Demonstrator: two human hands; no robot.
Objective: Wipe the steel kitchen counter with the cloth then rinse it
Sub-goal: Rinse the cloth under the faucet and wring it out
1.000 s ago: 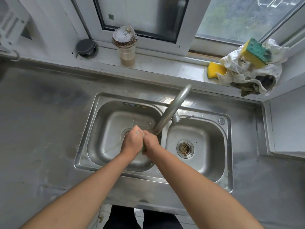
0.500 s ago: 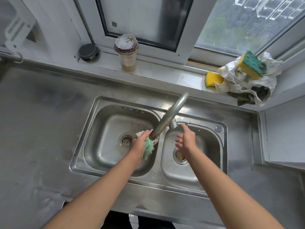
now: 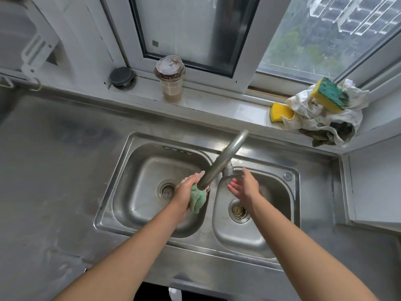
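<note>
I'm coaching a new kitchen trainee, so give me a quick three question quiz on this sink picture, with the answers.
1. Which hand grips the green cloth under the faucet spout? A left, B right, C neither.
2. True or false: the right hand also holds the green cloth.
3. Fill in: the lidded cup stands on the ____.
Key: 1 A, the left hand. 2 false, it is open and empty over the right basin. 3 windowsill.
</note>
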